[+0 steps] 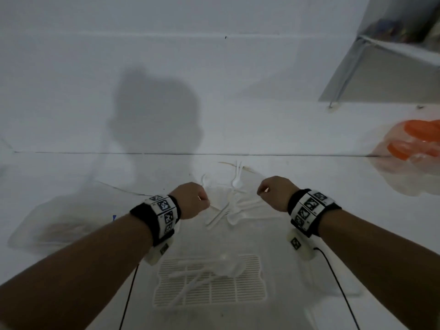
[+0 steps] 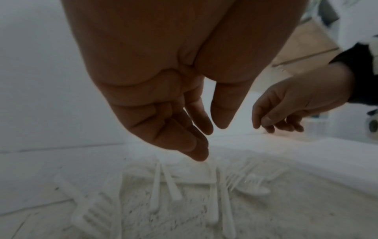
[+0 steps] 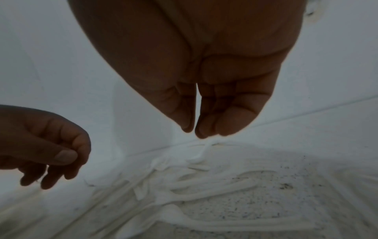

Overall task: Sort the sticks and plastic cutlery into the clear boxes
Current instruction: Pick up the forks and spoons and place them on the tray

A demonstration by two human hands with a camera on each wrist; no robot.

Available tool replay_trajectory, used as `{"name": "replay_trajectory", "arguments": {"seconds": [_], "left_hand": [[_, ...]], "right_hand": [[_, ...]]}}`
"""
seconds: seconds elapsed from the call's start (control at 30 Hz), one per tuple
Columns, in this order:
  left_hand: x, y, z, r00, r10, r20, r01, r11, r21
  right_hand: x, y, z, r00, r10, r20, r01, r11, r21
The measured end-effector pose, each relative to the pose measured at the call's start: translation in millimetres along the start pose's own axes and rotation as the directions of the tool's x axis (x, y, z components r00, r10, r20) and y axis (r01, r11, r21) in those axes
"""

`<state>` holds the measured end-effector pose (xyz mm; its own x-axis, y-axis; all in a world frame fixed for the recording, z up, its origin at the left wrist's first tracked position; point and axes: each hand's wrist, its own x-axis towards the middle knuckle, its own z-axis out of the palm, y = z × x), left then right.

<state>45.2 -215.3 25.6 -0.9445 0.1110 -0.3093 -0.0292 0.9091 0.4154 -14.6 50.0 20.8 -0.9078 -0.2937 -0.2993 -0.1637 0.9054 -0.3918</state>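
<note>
A loose pile of white plastic cutlery lies on the pale surface between my two hands, with forks and spoons crossing each other. My left hand hovers just left of the pile, fingers hanging loosely curled with nothing in them. Just right of the pile my right hand hangs the same way, thumb close to the fingers and holding nothing. The cutlery sits right under the left fingertips and spreads out below the right hand. No sticks can be made out.
A clear box with a slatted floor stands nearest to me and holds a few white spoons. Another clear box is at the left. A bag of orange lids lies far right, under a shelf. A white wall rises behind.
</note>
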Motion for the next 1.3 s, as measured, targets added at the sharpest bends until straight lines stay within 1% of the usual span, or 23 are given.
{"name": "replay_trajectory", "arguments": {"seconds": [0.07,0.13,0.2,0.33,0.37,0.43,0.5,0.57,0.63,0.77,0.87,0.93,1.07,1.17,1.23,1.3], "left_hand": [[16.5,-0.4,6.6,0.998,-0.050,0.037,0.048,0.997,0.053],[27.9,2.5,18.7,0.994,-0.077,0.073,0.069,0.992,0.109],[37.2,8.6,31.6,0.993,-0.069,0.095,0.056,0.989,0.136],[51.6,25.9,49.9,0.991,-0.027,0.133,0.012,0.993,0.118],[55.2,27.9,53.7,0.989,-0.034,0.147,0.016,0.992,0.125],[61.4,30.2,59.2,0.977,-0.061,0.204,0.028,0.986,0.163],[67.2,30.7,64.6,0.963,-0.089,0.253,0.035,0.977,0.209],[70.4,32.7,68.3,0.956,-0.118,0.269,0.051,0.968,0.245],[73.4,35.3,71.7,0.956,-0.135,0.260,0.065,0.963,0.263],[75.3,42.9,75.5,0.962,-0.148,0.230,0.083,0.959,0.269],[76.6,46.7,74.4,0.961,-0.162,0.223,0.111,0.968,0.227],[75.9,47.6,68.8,0.960,-0.163,0.226,0.118,0.972,0.203],[67.8,41.6,48.2,0.966,-0.137,0.219,0.103,0.982,0.161],[50.2,32.8,27.4,0.964,-0.141,0.226,0.111,0.984,0.141],[34.9,25.9,12.0,0.970,-0.128,0.209,0.103,0.987,0.126],[18.2,19.4,-2.7,0.978,-0.101,0.184,0.079,0.990,0.120]], "right_hand": [[27.4,3.5,-0.5,1.000,-0.023,-0.003,0.023,0.997,-0.074],[50.2,3.4,3.9,0.999,-0.041,0.032,0.045,0.991,-0.128],[71.9,3.0,11.6,0.996,-0.046,0.072,0.058,0.983,-0.176],[109.7,5.5,31.7,0.994,-0.103,0.042,0.110,0.968,-0.226],[117.6,6.6,36.0,0.991,-0.118,0.059,0.130,0.958,-0.254],[131.9,8.9,41.9,0.981,-0.151,0.122,0.186,0.912,-0.366],[143.9,13.1,44.4,0.966,-0.195,0.168,0.253,0.840,-0.480],[152.6,17.4,46.2,0.959,-0.213,0.186,0.281,0.805,-0.522],[156.7,20.1,46.8,0.961,-0.238,0.143,0.277,0.801,-0.530],[157.0,23.6,43.3,0.952,-0.299,0.057,0.275,0.761,-0.587],[153.9,33.2,40.8,0.944,-0.330,0.015,0.270,0.747,-0.607],[150.4,38.4,37.8,0.937,-0.349,-0.021,0.270,0.761,-0.589],[133.8,43.3,25.8,0.952,-0.298,-0.062,0.242,0.863,-0.443],[115.2,43.0,18.9,0.951,-0.298,-0.081,0.280,0.943,-0.177],[101.7,38.4,15.0,0.938,-0.325,-0.118,0.326,0.945,-0.019],[84.4,28.5,12.4,0.921,-0.365,-0.137,0.376,0.925,0.061]]}}
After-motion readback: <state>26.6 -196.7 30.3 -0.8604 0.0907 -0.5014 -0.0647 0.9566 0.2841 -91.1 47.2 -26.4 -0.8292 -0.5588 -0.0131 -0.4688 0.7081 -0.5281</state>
